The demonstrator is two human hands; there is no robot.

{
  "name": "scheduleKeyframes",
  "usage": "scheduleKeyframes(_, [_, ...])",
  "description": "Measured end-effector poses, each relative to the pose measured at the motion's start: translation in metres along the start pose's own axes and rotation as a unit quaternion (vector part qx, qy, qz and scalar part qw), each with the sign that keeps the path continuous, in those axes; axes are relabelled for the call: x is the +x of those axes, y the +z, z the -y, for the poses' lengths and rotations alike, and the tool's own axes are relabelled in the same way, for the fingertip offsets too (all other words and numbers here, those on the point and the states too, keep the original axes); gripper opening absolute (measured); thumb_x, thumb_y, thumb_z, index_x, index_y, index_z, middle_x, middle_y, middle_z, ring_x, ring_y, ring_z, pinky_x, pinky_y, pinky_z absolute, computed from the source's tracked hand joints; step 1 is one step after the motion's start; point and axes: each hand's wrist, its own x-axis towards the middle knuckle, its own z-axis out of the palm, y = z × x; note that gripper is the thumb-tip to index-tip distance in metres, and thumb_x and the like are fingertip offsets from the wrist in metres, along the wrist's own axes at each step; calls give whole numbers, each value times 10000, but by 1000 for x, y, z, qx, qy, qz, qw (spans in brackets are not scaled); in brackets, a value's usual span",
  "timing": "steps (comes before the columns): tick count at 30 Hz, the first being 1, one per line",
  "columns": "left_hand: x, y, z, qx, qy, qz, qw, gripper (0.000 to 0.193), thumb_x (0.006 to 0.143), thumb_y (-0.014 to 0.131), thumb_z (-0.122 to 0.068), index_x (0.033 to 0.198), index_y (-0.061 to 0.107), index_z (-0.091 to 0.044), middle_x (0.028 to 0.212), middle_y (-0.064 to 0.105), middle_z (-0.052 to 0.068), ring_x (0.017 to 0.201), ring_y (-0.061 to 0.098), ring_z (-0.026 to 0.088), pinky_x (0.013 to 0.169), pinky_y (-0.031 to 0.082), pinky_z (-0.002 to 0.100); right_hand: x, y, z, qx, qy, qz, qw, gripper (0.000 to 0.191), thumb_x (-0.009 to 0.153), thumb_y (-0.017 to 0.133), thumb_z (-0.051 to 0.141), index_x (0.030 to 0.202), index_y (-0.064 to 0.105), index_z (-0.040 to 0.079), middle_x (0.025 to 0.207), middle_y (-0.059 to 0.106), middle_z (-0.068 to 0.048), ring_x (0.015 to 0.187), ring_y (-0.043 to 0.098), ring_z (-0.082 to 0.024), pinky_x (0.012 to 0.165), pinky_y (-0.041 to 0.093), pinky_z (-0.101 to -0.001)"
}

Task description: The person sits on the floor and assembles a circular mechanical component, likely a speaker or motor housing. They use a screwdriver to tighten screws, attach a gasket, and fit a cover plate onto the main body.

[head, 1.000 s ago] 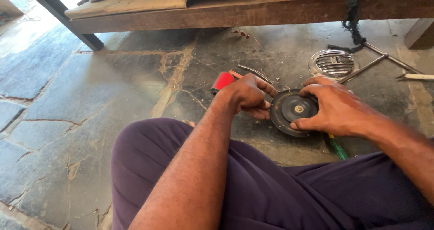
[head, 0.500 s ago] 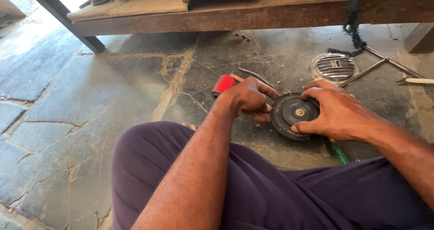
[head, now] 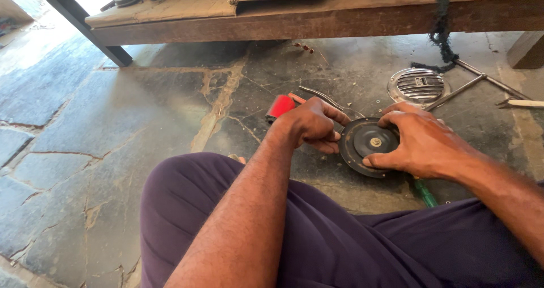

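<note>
Round black metal disc with a brass centre nut (head: pixel 368 145) on the stone floor just in front of the ribbed chrome cover (head: pixel 418 86), gripped at its rims by left hand (head: pixel 310 125) and right hand (head: pixel 422 141); cover unfitted, assembly looks partway.

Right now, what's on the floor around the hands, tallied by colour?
Black: 1, the round disc that the left hand and right hand both hold.
Silver: 1, the slotted round cover.
Red: 1, the red tool handle.
Green: 1, the green handle.
Total: 4.
</note>
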Motion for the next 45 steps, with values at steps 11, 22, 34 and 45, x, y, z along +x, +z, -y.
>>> scheduleKeyframes(11, [18, -4, 10, 10, 24, 7, 1000, 408, 917, 559, 36, 1299, 691, -21, 897, 778, 165, 692, 758, 208, 597, 666, 321, 5, 6, -11, 41, -29, -41, 998, 871, 606, 915, 476, 1247, 654, -52, 1435, 529, -121, 1285, 567, -298, 1063, 492, -419])
scheduleKeyframes(22, [14, -1, 10, -6, 26, 1, 1000, 409, 877, 637, 73, 1275, 689, -2, 917, 781, 173, 707, 772, 218, 614, 671, 319, 6, 5, -13, 49, 6, -7, 999, 874, 622, 909, 453, 1291, 637, -39, 1505, 461, -128, 1313, 559, -329, 1067, 512, -440])
scheduleKeyframes(34, [16, -1, 10, 2, 33, -1, 999, 387, 891, 638, 41, 1268, 703, -16, 904, 788, 168, 701, 776, 219, 593, 658, 321, 3, 2, -8, 43, -12, -18, 999, 899, 620, 929, 434, 1301, 612, -61, 1531, 420, -133, 1336, 533, -329, 1091, 488, -430])
scheduleKeyframes(45, [13, -1, 9, 12, 45, -6, 999, 361, 924, 566, 51, 1247, 718, 3, 865, 783, 179, 668, 765, 211, 555, 656, 313, 1, 2, -2, 20, -28, -19, 999, 868, 624, 912, 443, 1265, 630, -70, 1549, 384, -145, 1337, 529, -326, 1096, 486, -435])
